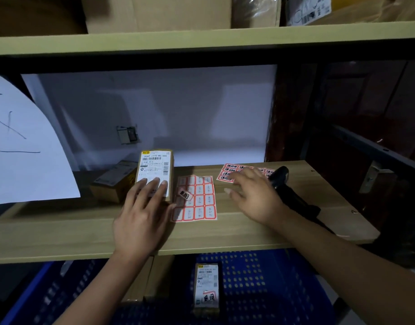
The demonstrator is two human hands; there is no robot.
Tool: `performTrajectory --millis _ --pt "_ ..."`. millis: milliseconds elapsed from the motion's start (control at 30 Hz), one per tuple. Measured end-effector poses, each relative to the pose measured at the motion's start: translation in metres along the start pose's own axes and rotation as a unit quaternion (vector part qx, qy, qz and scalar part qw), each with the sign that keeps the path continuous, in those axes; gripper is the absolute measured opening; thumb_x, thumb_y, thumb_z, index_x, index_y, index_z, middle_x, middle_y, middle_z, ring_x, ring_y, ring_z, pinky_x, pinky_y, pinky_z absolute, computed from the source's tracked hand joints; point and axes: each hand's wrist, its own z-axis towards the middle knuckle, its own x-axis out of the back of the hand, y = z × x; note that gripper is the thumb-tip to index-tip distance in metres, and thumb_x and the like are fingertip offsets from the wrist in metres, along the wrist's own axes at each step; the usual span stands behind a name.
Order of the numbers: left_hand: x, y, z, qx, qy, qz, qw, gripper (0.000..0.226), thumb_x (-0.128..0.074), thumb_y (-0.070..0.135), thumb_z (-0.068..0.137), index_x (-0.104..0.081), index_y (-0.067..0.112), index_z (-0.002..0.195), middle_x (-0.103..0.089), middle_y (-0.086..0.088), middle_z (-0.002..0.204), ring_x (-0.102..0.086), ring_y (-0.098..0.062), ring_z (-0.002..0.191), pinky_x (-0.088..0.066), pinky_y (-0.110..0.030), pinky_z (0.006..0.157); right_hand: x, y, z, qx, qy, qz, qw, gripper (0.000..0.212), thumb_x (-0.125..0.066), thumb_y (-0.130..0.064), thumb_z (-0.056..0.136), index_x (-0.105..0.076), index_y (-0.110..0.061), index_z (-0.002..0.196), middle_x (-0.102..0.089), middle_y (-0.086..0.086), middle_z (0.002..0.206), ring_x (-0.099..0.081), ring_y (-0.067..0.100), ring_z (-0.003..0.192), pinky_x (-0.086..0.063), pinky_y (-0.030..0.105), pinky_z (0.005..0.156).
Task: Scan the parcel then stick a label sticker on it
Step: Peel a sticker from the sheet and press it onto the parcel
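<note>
I see the parcel (155,174) lying flat on the wooden shelf (61,231), shipping label facing up, near the centre of my view. My left hand (140,216) lies on the parcel's near end with fingers spread flat on the label; it grips nothing. At 3 o'clock from the parcel, just beside it, lies a sticker sheet (198,200) with red-bordered labels, 1 loose sticker (185,195) lying tilted on its left part. My right hand (253,195) is open, fingers spread, over the shelf at 3 o'clock from that sheet, holding nothing; its fingertips reach a second sticker sheet (232,171) at 1 o'clock. The black scanner (286,188) lies on the shelf just beyond the right hand. At 6 o'clock, below the shelf, a blue crate (260,289) holds another labelled parcel (206,287)
</note>
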Motion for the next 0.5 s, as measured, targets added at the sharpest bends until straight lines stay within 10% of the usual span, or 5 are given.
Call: performTrajectory --millis 233,500 --pt "0.008 -0.001 -0.028 -0.002 0.017 0.004 1.000 0.049 -0.069 0.049 0.097 -0.068 0.020 0.137 -0.067 -0.001 0.142 -0.056 -0.025 0.140 -0.062 -0.041 0.093 -0.070 -0.077 0.069 -0.020 -0.145 0.132 0.980 0.029 -0.059 -0.033 0.093 -0.071 -0.031 0.120 -0.074 0.004 0.126 -0.068 0.029 0.113 -0.056 0.042 0.094" --pt "0.009 0.007 -0.035 -0.022 0.020 0.000 1.000 0.049 -0.068 0.051 0.098 -0.068 0.021 0.136 -0.067 0.001 0.143 -0.056 -0.023 0.140 -0.059 -0.036 0.094 -0.090 -0.078 0.067 -0.099 -0.093 0.213 0.967 0.026 -0.058 -0.029 0.078 -0.058 -0.055 0.075 -0.074 -0.011 0.084 -0.072 0.025 0.084 -0.060 0.042 0.080"
